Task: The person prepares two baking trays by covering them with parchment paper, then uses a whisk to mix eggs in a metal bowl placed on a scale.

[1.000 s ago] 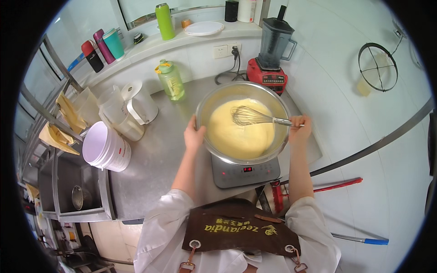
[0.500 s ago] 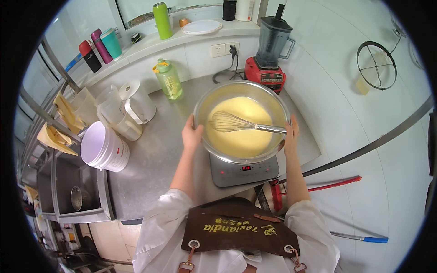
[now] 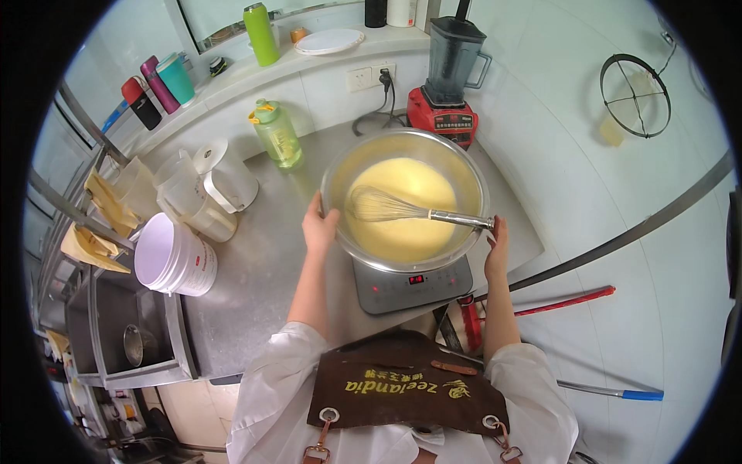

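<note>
A large steel mixing bowl (image 3: 340, 246) of smooth pale-yellow batter (image 3: 410, 172) stands on a black induction cooker (image 3: 371, 298) with a lit display. Across the batter lies a wire whisk (image 3: 386, 204), its steel handle resting over the bowl's right rim. My left hand (image 3: 318, 226) grips the left side of the rim, thumb towards the inside. At the right side my right hand (image 3: 497, 249) is closed on the rim beside the handle's end; part of its grip is hidden, and its fingertips touch or nearly touch the handle.
Behind the bowl stands a red-based blender (image 3: 442, 116). A green bottle (image 3: 280, 139), a white jug (image 3: 232, 174), clear measuring jugs (image 3: 189, 193) and a white bucket (image 3: 193, 267) line the steel counter (image 3: 255, 298). Left is a sink (image 3: 116, 325); cups sit on the ledge above.
My right hand has slid along the rim towards me, to the whisk handle's end. The handle reaches slightly farther past the rim. The whole view has shifted a little.
</note>
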The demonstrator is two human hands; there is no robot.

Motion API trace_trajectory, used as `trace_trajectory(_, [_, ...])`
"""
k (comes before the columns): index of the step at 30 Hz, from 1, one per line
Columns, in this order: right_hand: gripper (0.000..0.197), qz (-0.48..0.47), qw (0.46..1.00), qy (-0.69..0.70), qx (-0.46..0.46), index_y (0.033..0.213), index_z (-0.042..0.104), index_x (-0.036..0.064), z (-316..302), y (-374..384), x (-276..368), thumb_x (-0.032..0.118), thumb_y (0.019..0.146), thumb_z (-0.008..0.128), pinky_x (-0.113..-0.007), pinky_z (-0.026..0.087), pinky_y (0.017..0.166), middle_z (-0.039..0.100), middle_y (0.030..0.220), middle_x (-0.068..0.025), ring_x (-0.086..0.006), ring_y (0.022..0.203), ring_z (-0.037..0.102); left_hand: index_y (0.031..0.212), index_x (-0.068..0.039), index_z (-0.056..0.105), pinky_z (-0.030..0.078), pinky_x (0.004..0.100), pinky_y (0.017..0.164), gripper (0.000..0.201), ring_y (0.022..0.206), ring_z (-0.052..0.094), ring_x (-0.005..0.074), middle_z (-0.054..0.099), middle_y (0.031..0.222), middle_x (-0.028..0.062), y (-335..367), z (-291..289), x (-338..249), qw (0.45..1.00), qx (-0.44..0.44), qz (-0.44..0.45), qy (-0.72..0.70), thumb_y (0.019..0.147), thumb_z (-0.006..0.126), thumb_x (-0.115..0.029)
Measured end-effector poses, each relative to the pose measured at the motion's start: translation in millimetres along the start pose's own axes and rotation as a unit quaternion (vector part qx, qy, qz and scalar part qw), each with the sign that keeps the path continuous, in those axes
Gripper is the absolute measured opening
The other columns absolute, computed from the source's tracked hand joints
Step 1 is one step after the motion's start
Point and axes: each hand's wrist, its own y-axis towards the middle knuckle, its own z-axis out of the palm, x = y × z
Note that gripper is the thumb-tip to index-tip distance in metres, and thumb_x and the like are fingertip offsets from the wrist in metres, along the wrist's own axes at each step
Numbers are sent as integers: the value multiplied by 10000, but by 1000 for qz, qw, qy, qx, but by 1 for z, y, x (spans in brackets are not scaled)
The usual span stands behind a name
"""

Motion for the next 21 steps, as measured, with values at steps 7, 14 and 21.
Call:
trace_trajectory(7, [452,-11,969,-242,-42,1095,629,-22,-50,-40,-54,387,904,610,-344,468,860,659,1029,-137,-222,982,604,1380,-35,454,470,295,532,670,535,558,130,619,671,81,-4,1,-18,1000,16,-23,4,737,610,-141])
trace_trajectory(14, [412,-33,957,-280,-65,1081,635,-21,-48,-65,-60,349,899,627,-348,498,792,655,1029,-150,-221,961,611,1372,-39,465,492,318,561,685,549,594,160,636,679,107,-4,1,-20,999,20,-31,7,716,623,-160])
trace_trajectory(21, [335,-194,949,-238,-72,1124,611,14,-7,-39,44,268,907,634,-281,464,692,630,993,-90,-132,826,575,1389,-32,441,456,295,486,663,504,551,125,614,665,78,-2,1,-13,999,27,-38,-20,753,604,-126])
